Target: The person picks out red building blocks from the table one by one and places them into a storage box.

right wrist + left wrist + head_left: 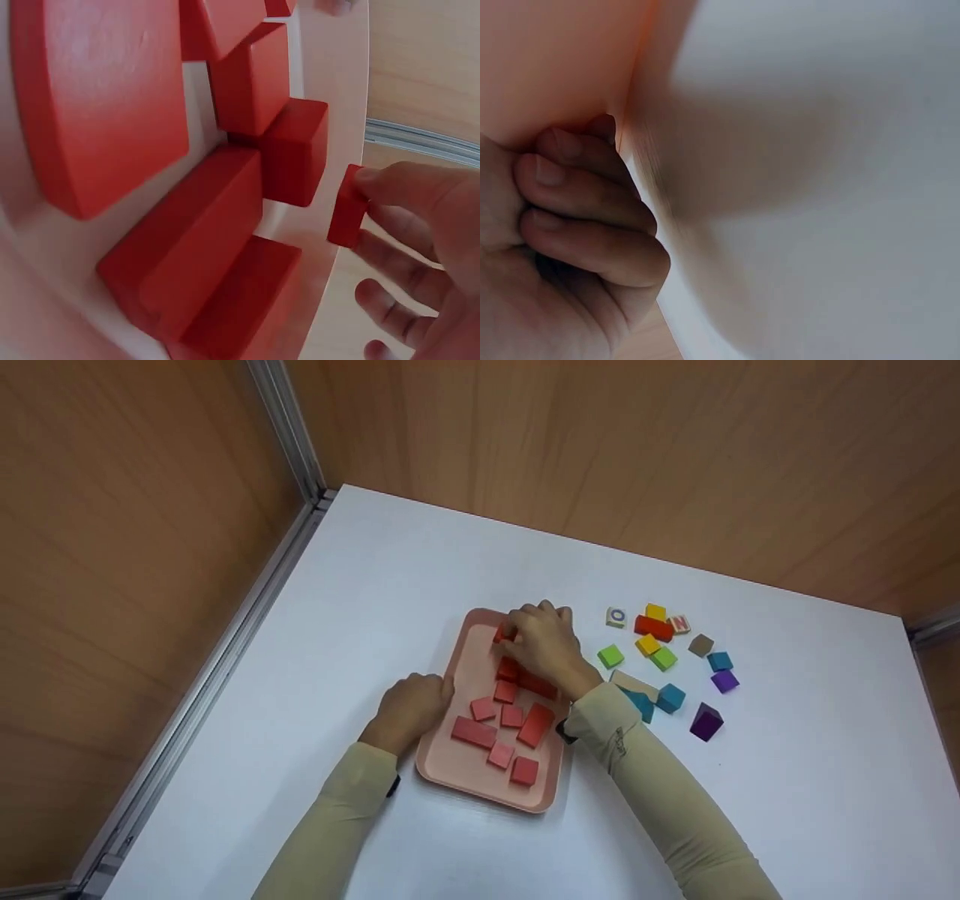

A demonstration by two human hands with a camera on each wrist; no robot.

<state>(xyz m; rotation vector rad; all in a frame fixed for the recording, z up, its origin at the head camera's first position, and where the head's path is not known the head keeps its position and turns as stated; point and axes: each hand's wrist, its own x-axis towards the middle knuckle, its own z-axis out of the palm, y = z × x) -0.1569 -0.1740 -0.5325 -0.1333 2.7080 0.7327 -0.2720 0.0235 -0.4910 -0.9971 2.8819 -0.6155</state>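
A: What is the right hand (546,649) doing?

B: It is up at the top of the pink tray (450,761), in the middle of the frame. Its fingertips (375,180) pinch a small red block (346,208) right at the tray's rim.

A: And the left hand (411,706)?

B: It sits at the tray's left edge with its fingers (592,202) curled in. They seem to press on the rim, but the wrist view is blurry, so I can't tell for sure if they grip it.

A: How much is done?

B: Lots of red blocks already lie in the tray, like the long red block (473,732) and the square red block (524,770) near the bottom. I think most of the red ones are in.

A: What is left?

B: One red bar (654,628) lies on the white table (360,585), to the right, among the yellow, green, blue and purple blocks.
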